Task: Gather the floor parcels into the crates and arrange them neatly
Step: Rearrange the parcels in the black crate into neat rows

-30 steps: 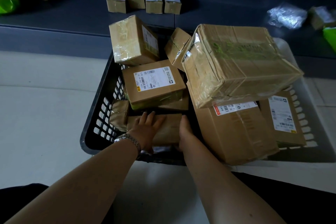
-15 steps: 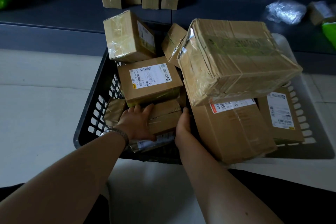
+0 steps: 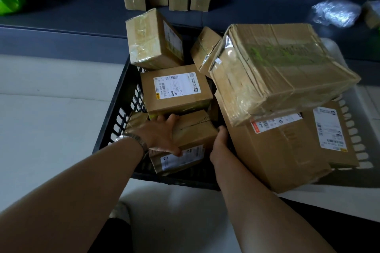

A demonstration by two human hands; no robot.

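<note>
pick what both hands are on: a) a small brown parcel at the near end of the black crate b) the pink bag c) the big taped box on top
a: the left hand grips the small brown parcel from above, the right hand holds its right end

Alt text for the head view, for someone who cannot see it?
The left hand grips a small parcel, the right hand against its end, in a black crate crammed with taped boxes. A large tape-wrapped box tilts atop others at right.
</note>
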